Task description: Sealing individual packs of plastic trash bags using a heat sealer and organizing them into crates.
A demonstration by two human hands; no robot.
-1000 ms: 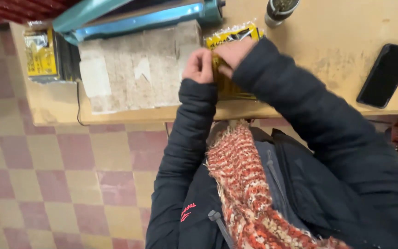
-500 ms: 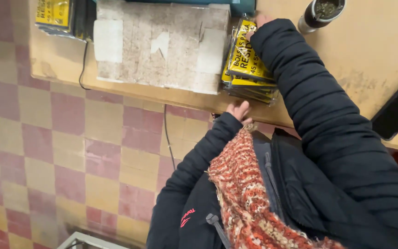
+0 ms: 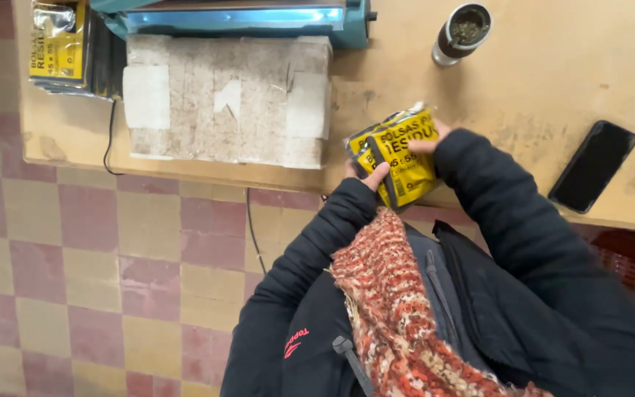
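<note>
Both hands now grip the stack of yellow packets [image 3: 398, 158] at the near edge of the wooden table [image 3: 553, 66]: the left hand [image 3: 371, 179] clamps its lower corner and the right hand [image 3: 426, 140] closes over its top. Half a second ago only the right hand held it, the left hanging below the edge. Around them sit the worn board [image 3: 222, 99], blue sealer [image 3: 237, 18], cup [image 3: 463, 33] and black phone [image 3: 593, 166].

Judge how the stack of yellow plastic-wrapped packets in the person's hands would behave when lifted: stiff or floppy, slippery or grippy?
The stack of yellow packets probably flexes rather than staying rigid, since its edges look soft and crinkled. The glossy wrap suggests the packets could slide over one another, which may be why both the left hand and right hand hold it. It looks light for its size.
</note>
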